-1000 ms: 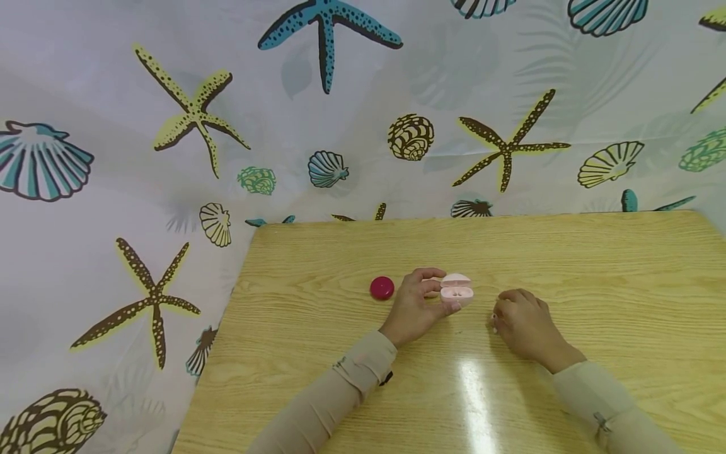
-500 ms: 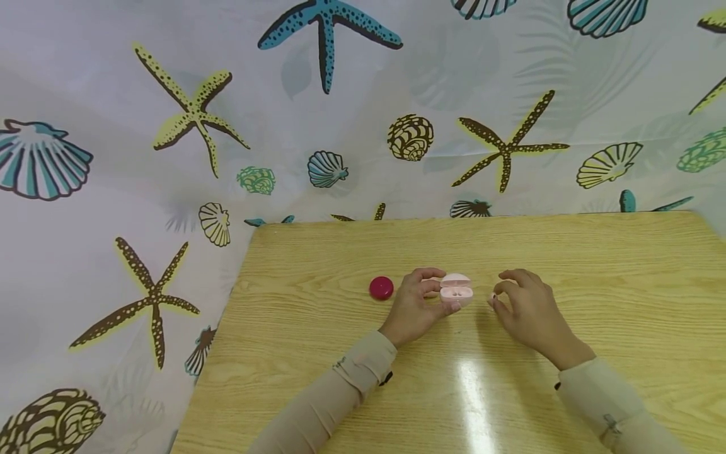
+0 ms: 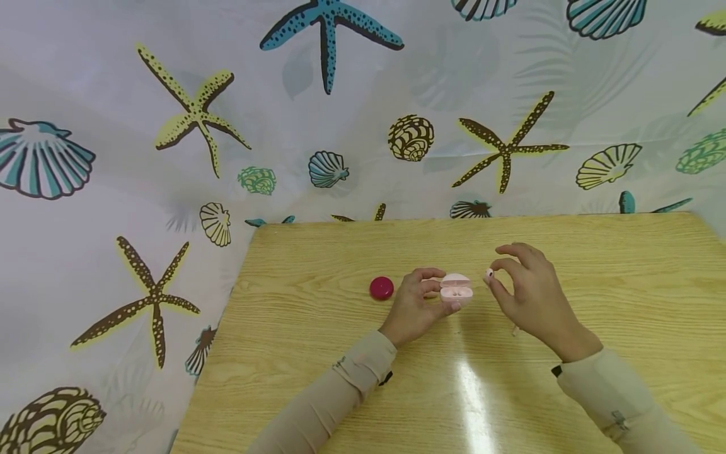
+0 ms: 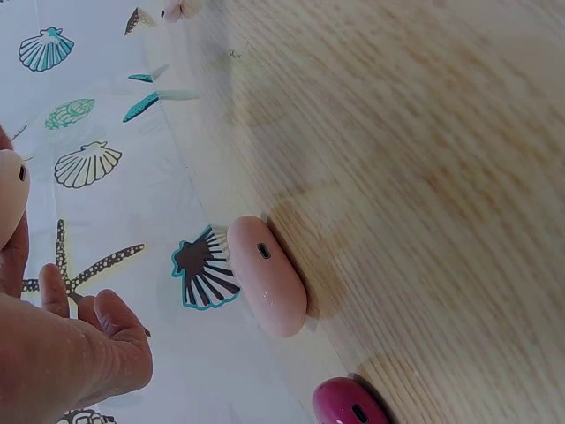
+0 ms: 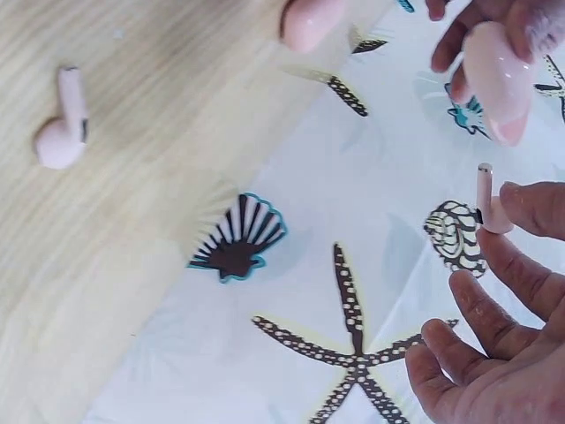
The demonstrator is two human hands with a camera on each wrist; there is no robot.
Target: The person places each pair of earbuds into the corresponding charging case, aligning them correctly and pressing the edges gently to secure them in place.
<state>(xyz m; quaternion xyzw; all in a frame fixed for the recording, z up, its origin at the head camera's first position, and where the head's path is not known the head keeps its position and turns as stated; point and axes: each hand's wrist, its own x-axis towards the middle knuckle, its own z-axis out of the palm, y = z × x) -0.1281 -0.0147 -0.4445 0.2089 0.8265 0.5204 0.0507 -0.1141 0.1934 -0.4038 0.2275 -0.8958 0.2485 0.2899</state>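
Observation:
My left hand (image 3: 416, 309) grips a pale pink earbud case (image 3: 457, 295) with its lid raised and its tray facing up. To its right, my right hand (image 3: 533, 296) pinches a pink earbud (image 3: 488, 275) between thumb and index finger, with the other fingers spread. The right wrist view shows this earbud's stem (image 5: 485, 185) pointing up, just below the held case (image 5: 496, 84). A second earbud (image 5: 62, 124) lies on the wooden table, partly behind my right hand in the head view.
A closed magenta case (image 3: 382, 288) stands on the table (image 3: 317, 265) left of my left hand. Another closed pink case (image 4: 267, 278) is beside it in the left wrist view, largely hidden by the hand from above. A cloth (image 3: 351, 126) printed with shells and starfish hangs behind.
My right hand has risen off the table and moved away from me with the pinched earbud, uncovering the earbud left lying there. The left hand and case stay still.

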